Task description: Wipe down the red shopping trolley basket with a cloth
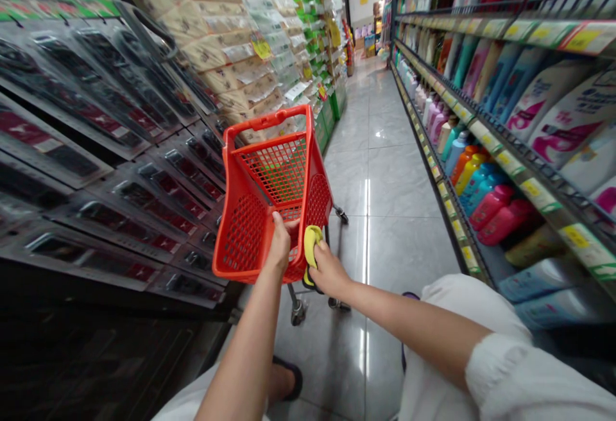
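Observation:
A red plastic shopping basket cart [250,228] on wheels stands in a shop aisle in front of me, its handle raised at the far side. My left hand [280,241] is closed on the basket's near rim. My right hand [327,270] sits just right of it, fingers wrapped round a yellow cloth [310,244] pressed against the basket's near rim. The inside of the basket looks bare as far as the mesh shows.
Left of the cart hang racks of black packaged goods [120,171], then stacked paper packs [231,49]. On the right, shelves [505,164] hold coloured bottles and refill bags. The grey tiled aisle floor [385,171] runs ahead. My feet show below.

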A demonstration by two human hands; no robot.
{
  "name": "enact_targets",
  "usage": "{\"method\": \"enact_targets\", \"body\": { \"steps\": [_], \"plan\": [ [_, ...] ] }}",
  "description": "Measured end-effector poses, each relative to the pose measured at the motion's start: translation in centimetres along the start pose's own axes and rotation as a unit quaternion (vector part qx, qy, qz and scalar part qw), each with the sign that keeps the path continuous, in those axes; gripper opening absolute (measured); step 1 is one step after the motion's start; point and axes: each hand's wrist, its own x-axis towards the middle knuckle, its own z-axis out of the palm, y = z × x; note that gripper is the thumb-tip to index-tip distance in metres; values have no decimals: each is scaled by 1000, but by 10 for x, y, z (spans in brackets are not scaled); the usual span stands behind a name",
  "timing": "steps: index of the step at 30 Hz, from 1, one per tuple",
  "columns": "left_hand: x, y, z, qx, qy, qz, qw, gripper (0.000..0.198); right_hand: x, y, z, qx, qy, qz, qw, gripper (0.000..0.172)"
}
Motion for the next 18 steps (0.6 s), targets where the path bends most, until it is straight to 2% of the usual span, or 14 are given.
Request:
{"method": "enact_targets", "body": {
  "steps": [3, 5, 7, 10, 13, 14, 16, 18],
  "plan": [
    [0, -1, 0, -2, -6, -2, 1000, 103, -3, 9, 11, -33, -68, 106, 992, 36],
    [-1, -1, -1, -2, -5, -7, 1000, 102, -2, 8, 17, -20, -84, 144, 986, 36],
    [-2, 0, -2, 2, 3, -6, 1000, 100, 0, 1, 16, 16, -56, 119, 991, 33],
    [0, -2, -2, 13, 14, 10, 1000, 96, -4, -15, 3, 61, 13, 20, 998, 29],
    [5, -7, 2, 76, 36, 51, 995, 84, -15, -19, -3, 22, 29, -44, 998, 30],
    [7, -8, 4, 119, 50, 73, 989, 79, -18, -16, -1, -2, 16, -34, 999, 32],
    [7, -9, 6, 198, 82, 117, 970, 67, -22, -6, 10, -38, -27, 30, 998, 36],
    [2, -5, 1, 261, 93, 148, 949, 58, -19, 4, 23, -23, -67, 94, 993, 38]
  ]
}}
